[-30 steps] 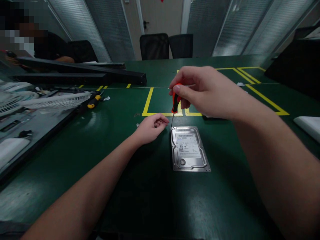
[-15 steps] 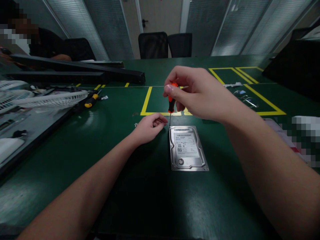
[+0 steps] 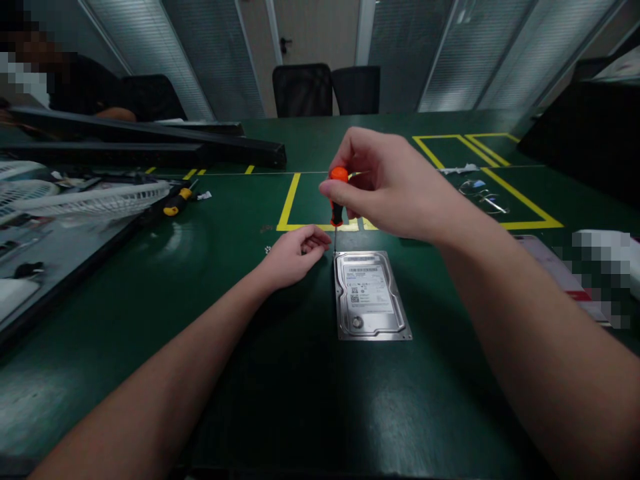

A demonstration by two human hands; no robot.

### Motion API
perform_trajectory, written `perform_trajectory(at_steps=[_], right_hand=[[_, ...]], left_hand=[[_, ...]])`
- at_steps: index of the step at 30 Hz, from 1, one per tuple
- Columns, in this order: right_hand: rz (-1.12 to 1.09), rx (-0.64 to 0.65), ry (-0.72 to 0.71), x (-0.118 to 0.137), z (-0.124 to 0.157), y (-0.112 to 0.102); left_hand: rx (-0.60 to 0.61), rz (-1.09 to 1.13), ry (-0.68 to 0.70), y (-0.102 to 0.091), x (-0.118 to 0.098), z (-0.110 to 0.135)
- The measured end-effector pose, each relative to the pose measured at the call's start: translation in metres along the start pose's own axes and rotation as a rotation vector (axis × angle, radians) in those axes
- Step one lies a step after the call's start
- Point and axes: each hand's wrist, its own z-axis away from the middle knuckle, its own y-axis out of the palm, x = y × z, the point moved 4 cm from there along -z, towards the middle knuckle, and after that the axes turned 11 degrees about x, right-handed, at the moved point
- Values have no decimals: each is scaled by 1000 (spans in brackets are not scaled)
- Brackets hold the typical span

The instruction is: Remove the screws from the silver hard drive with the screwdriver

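Note:
A silver hard drive (image 3: pixel 369 293) lies flat on the green table, its white label facing up. My right hand (image 3: pixel 383 180) is closed round the handle of a small orange-and-black screwdriver (image 3: pixel 337 212), held upright between thumb and fingers. Its thin shaft runs down to the drive's far left corner; the exact contact of the tip is too small to make out. Beside that corner, my left hand (image 3: pixel 297 253) rests on the table with loosely curled fingers, the thumb apart from them. Several tiny shiny pieces, apparently screws (image 3: pixel 269 251), lie just left of it.
A yellow-and-black screwdriver (image 3: pixel 177 201) lies by a large panel with white grilles (image 3: pixel 105 201) on the left. Long black bars (image 3: pixel 240 148) lie beyond. Eyeglasses (image 3: pixel 485 195) and yellow tape (image 3: pixel 537 223) are at right. A person (image 3: pixel 90 87) sits at far left.
My right fingers have shifted on the screwdriver, and more of its orange cap shows. The whole view has moved slightly, so things appear a little further left. My left hand stays beside the drive.

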Motion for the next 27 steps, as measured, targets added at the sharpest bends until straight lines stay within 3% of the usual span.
perform_trajectory(at_steps=[5,9,11,14,16,20,27], right_hand=[[-19,7,-8,-1,0,1],[-8,-11,8,-2,0,-2],[-2,-20,8,-2,-1,-3],[1,-19,6,-3,-1,-3],[2,-11,3,-2,-1,-3],[15,-1,-15,0,-1,-2],[7,22,-30,1,-3,0]], left_hand=[[-32,-49,2,-7,-8,6],[-216,-392,192,-18,-51,28],[-129,-460,306,-6,-77,38],[232,-471,457,36,-102,46],[353,-487,545,62,-109,47],[395,-555,556,85,-100,43],[431,-678,472,84,-88,41]])
